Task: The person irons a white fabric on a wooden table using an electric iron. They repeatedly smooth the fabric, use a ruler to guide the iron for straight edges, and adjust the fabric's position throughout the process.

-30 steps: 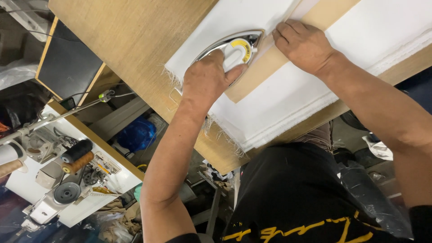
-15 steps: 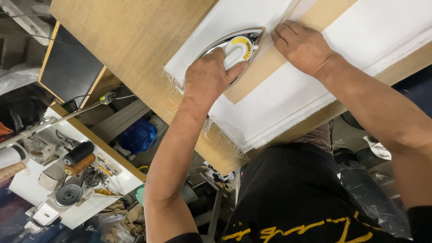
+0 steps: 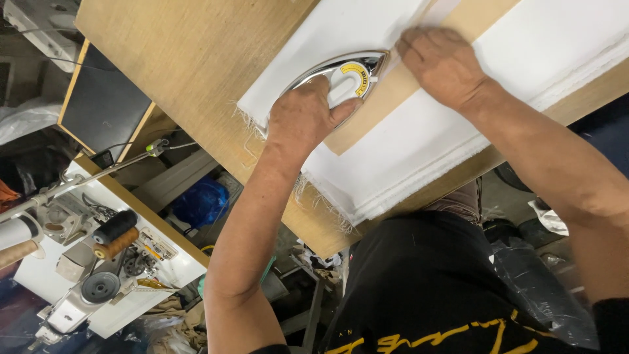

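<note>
Left hand (image 3: 304,118) has its grip clamped on the handle of a chrome flat iron (image 3: 341,73), thumb out toward the yellow dial. Iron sits soleplate-down on white cloth (image 3: 419,137) at the edge of a tan strip (image 3: 393,88) laid across it. Right hand (image 3: 442,65) lies flat on the strip just beside the iron's nose, fingers together and pressing down, clamped on nothing. Cloth is a folded stack with frayed edges, lying on a wooden surface (image 3: 183,65). Off the surface's edge, lower left: a sewing machine (image 3: 98,275) with dark and tan thread spools (image 3: 114,235). Blue bag (image 3: 200,200) sits on the floor near it.
</note>
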